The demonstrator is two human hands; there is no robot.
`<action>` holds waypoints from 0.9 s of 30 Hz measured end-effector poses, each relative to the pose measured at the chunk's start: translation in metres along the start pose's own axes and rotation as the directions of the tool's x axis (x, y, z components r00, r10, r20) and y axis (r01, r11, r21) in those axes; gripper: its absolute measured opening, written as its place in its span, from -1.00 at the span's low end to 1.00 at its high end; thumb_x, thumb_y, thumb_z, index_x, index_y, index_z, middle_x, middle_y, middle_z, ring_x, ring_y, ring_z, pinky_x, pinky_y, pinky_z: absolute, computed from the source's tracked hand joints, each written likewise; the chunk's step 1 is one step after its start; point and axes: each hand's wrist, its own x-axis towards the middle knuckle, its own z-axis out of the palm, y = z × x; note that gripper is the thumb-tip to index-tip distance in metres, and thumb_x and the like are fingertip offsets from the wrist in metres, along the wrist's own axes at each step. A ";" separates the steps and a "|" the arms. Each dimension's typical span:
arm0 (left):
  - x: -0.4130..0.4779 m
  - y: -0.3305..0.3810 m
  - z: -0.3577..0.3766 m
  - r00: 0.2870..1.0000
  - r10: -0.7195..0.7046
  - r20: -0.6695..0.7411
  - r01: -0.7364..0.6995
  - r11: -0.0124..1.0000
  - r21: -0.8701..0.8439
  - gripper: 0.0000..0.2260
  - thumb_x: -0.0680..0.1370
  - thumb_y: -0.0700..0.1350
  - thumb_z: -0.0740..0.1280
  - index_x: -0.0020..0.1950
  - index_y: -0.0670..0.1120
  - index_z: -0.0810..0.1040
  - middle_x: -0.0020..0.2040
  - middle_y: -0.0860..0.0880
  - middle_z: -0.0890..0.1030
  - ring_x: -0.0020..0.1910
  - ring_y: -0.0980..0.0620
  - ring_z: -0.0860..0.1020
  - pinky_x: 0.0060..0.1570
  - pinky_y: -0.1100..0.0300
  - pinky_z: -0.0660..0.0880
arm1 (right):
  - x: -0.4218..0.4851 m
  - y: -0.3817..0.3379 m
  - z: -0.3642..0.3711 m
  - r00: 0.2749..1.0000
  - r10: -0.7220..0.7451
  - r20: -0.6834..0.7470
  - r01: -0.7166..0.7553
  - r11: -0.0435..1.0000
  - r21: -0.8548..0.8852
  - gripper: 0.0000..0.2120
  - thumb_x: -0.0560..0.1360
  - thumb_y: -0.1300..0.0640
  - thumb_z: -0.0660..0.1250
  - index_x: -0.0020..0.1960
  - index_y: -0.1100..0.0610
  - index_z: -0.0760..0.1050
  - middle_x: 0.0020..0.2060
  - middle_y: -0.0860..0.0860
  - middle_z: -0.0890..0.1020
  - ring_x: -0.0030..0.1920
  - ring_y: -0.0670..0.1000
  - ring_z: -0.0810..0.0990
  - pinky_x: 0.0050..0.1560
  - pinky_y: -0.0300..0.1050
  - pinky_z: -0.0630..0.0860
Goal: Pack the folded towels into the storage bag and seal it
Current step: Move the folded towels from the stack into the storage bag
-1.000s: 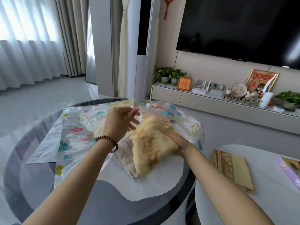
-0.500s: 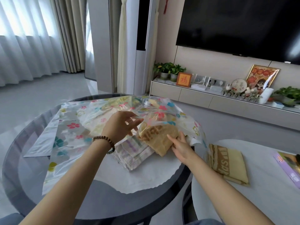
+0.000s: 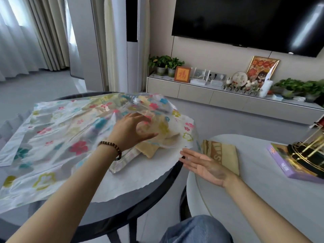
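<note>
Head view: left hand [image 3: 129, 132] on flowered storage bag [image 3: 57, 137], fingers spread and bent; whether it pinches film, cannot tell. Two towels under hand, half out of bag mouth: yellow towel [image 3: 149, 149], striped towel [image 3: 122, 161]. Right hand [image 3: 206, 165] flat, palm up, empty; third towel [image 3: 222, 155] just beyond. One dark table [image 3: 140, 207], one white table [image 3: 263, 199]; living room, television [image 3: 245, 21].

A small orange framed sign [image 3: 182, 76] on the low shelf [image 3: 196, 92] bears the single character 福. The folded towel [image 3: 221, 156] on the white worktop [image 3: 263, 199] shows large woven letters, of which only an "S" can be read. Print on the round plate [image 3: 239, 79] and the purple box [image 3: 284, 166] is too blurred to read.
</note>
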 end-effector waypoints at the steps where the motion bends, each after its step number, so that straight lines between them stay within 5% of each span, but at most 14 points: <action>1: 0.006 0.009 0.008 1.000 0.016 0.002 -0.016 1.000 0.018 -0.46 0.32 0.36 0.29 0.15 0.06 0.55 0.18 0.03 0.54 0.15 0.02 0.47 0.16 0.10 0.41 | -0.005 -0.004 -0.012 0.999 -0.002 -0.037 0.001 1.000 -0.011 -0.48 0.41 0.25 0.32 0.37 0.15 0.38 0.31 0.04 0.52 0.29 0.04 0.52 0.28 -0.08 0.43; 5: 0.030 0.047 0.048 0.995 0.067 0.072 -0.069 0.997 0.031 -0.45 0.36 0.35 0.27 0.20 0.04 0.53 0.22 0.01 0.55 0.19 -0.01 0.47 0.21 0.08 0.38 | -0.013 -0.013 -0.067 0.950 -0.079 -0.301 0.067 0.997 -0.049 -0.61 0.45 0.23 0.34 0.27 0.11 0.45 0.18 0.07 0.58 0.10 -0.03 0.59 0.18 -0.16 0.46; 7: 0.039 0.064 0.072 0.987 0.071 0.143 -0.072 0.997 0.004 -0.45 0.38 0.34 0.28 0.24 0.04 0.49 0.25 0.01 0.53 0.22 -0.01 0.45 0.20 0.08 0.38 | -0.015 -0.016 -0.097 0.866 -0.143 -0.480 0.068 0.983 -0.170 -0.58 0.48 0.18 0.36 0.32 0.13 0.40 0.27 0.07 0.50 0.18 -0.03 0.53 0.17 -0.24 0.42; 10: 0.049 0.080 0.101 0.971 0.070 0.227 -0.070 0.997 -0.008 -0.43 0.39 0.33 0.29 0.27 0.04 0.45 0.29 0.01 0.50 0.26 -0.01 0.43 0.23 0.07 0.37 | -0.014 -0.015 -0.135 0.752 -0.152 -0.641 -0.021 0.967 -0.255 -0.38 0.45 0.04 0.43 0.42 0.19 0.31 0.32 0.08 0.44 0.37 0.07 0.39 0.35 -0.08 0.29; 14: 0.061 0.084 0.122 0.962 0.060 0.266 -0.057 0.998 -0.021 -0.42 0.39 0.33 0.28 0.29 0.03 0.43 0.31 0.00 0.48 0.27 -0.02 0.41 0.25 0.05 0.37 | -0.005 -0.013 -0.166 0.716 -0.008 -0.698 -0.086 0.991 -0.100 -0.51 0.44 0.09 0.44 0.28 0.31 0.45 0.16 0.25 0.60 0.17 0.19 0.59 0.21 0.06 0.50; 19: 0.067 0.079 0.133 0.964 0.028 0.264 -0.026 1.000 -0.010 -0.39 0.39 0.34 0.26 0.33 0.03 0.39 0.34 0.00 0.46 0.29 -0.01 0.40 0.24 0.07 0.35 | 0.008 -0.012 -0.175 0.688 0.157 -0.709 -0.202 0.979 0.021 -0.51 0.44 0.04 0.43 0.28 0.27 0.48 0.21 0.23 0.58 0.21 0.20 0.56 0.23 0.19 0.47; 24: 0.065 0.078 0.132 0.962 -0.004 0.272 0.014 0.999 -0.037 -0.36 0.38 0.36 0.24 0.34 0.04 0.37 0.35 0.01 0.45 0.30 -0.01 0.39 0.23 0.07 0.36 | 0.016 -0.020 -0.159 0.727 0.068 -0.684 -0.128 0.991 -0.038 -0.54 0.47 0.13 0.41 0.31 0.27 0.43 0.22 0.22 0.57 0.20 0.19 0.56 0.27 0.16 0.45; 27: 0.060 0.080 0.126 0.965 -0.029 0.261 0.062 0.991 -0.116 -0.38 0.40 0.35 0.23 0.34 0.02 0.37 0.32 0.00 0.47 0.26 0.01 0.43 0.19 0.11 0.39 | 0.007 -0.047 -0.130 0.762 -0.056 -0.645 -0.015 0.995 -0.103 -0.64 0.49 0.17 0.37 0.24 0.23 0.43 0.13 0.17 0.60 0.01 0.13 0.62 -0.01 0.02 0.57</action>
